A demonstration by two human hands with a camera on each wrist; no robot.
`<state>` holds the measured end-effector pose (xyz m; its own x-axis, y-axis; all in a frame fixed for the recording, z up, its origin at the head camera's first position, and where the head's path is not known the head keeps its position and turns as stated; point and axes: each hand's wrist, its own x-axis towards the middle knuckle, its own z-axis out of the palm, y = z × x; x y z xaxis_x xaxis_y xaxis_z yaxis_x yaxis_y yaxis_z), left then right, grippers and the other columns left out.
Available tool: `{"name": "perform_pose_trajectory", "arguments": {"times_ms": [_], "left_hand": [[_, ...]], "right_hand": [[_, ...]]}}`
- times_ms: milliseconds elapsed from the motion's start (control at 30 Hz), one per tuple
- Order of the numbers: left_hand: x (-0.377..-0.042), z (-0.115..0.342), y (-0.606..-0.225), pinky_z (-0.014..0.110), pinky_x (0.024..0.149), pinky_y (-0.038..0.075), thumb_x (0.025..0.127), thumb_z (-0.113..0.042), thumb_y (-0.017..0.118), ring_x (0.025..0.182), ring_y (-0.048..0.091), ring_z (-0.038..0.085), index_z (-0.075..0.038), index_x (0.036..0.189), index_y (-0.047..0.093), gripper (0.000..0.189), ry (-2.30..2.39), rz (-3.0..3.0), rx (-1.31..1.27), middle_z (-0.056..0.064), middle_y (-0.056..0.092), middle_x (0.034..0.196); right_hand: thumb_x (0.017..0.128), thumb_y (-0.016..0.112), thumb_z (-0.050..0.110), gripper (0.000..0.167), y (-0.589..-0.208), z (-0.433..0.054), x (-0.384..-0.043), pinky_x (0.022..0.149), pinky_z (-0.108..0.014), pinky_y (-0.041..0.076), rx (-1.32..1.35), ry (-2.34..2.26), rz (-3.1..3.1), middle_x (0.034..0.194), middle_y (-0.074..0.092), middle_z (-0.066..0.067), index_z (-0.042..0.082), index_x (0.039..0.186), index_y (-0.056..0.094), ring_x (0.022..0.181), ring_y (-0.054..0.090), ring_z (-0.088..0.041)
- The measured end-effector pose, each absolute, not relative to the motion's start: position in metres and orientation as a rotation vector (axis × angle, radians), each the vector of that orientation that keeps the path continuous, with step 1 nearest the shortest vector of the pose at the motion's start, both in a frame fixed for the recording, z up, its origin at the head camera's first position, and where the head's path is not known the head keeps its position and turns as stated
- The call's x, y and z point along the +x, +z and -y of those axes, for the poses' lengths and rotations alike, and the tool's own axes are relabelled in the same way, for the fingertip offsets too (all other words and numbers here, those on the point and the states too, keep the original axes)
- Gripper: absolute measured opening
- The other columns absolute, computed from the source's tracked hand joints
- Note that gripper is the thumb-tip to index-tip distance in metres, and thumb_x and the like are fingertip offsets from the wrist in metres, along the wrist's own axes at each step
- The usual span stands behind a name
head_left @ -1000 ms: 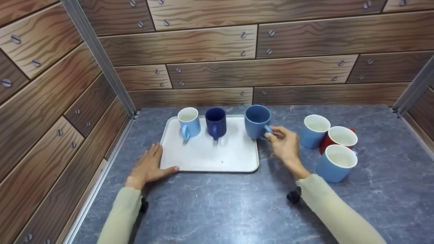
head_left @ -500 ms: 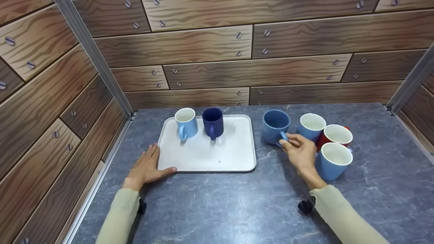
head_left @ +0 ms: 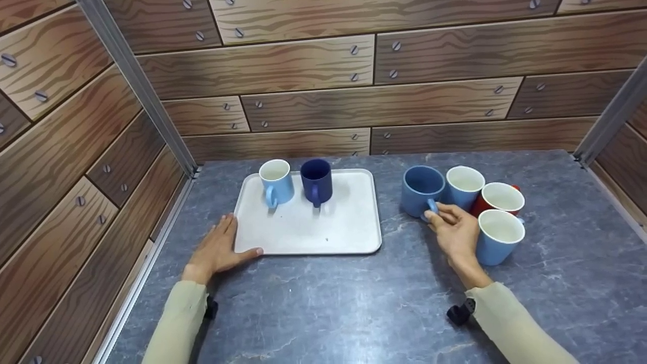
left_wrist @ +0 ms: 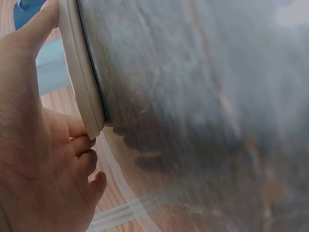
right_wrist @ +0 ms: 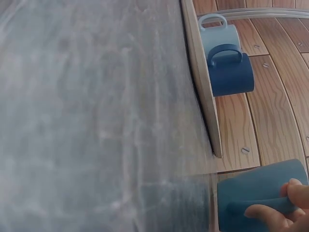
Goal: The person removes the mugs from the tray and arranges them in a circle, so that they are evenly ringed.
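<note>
The right hand (head_left: 456, 235) pinches the handle (head_left: 432, 206) of the grey-blue mug (head_left: 420, 192), upright between the white tray (head_left: 303, 230) and a light-blue mug (head_left: 462, 188); the left hand (head_left: 215, 250), fingers (head_left: 226, 226) relaxed, touches the tray's left side.

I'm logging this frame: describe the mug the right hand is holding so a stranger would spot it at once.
On the grey table, find the white tray, then look just right of it, before the cluster of three mugs. There, the right hand pinches the handle of a plain blue mug. Its inside is blue too, whereas those three neighbours are pale inside.
</note>
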<state>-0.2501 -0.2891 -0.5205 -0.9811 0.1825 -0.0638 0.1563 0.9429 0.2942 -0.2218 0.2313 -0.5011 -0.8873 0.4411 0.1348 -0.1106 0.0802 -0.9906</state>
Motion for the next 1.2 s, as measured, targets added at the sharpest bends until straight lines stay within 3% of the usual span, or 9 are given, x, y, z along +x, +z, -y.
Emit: {"name": "perform_pose_trajectory", "arguments": {"times_ms": [567,900,1200], "left_hand": [[-0.2510,0.2903,-0.5209,0.056,0.136,0.014,0.087,-0.086,0.061,0.165,0.012,0.044,0.006,0.167,0.019,0.129,0.441,-3.003,0.259,0.026,0.015,0.177],[-0.2506,0.2882,-0.5182,0.058,0.136,0.014,0.087,-0.085,0.061,0.165,0.013,0.046,0.006,0.167,0.020,0.128,0.451,-3.002,0.270,0.027,0.015,0.176],[-0.2498,0.2898,-0.5197,0.057,0.136,0.013,0.087,-0.084,0.062,0.165,0.013,0.044,0.006,0.167,0.020,0.127,0.452,-3.007,0.273,0.026,0.016,0.176]], "right_hand": [[0.092,0.079,-0.006,0.030,-0.5044,-0.2272,-0.2212,0.071,-0.014,0.063,-0.347,1.825,1.921,0.091,0.081,0.004,-0.013,0.121,0.073,0.075,0.073,0.007],[0.094,0.079,-0.003,0.029,-0.5052,-0.2296,-0.2169,0.071,-0.011,0.061,-0.365,1.729,1.968,0.116,0.076,-0.031,-0.013,0.121,0.074,0.075,0.071,0.011],[0.098,0.070,-0.006,0.026,-0.5031,-0.2334,-0.2164,0.075,-0.002,0.054,-0.266,1.542,2.111,0.117,0.075,-0.033,-0.012,0.123,0.069,0.081,0.065,0.015]]}}
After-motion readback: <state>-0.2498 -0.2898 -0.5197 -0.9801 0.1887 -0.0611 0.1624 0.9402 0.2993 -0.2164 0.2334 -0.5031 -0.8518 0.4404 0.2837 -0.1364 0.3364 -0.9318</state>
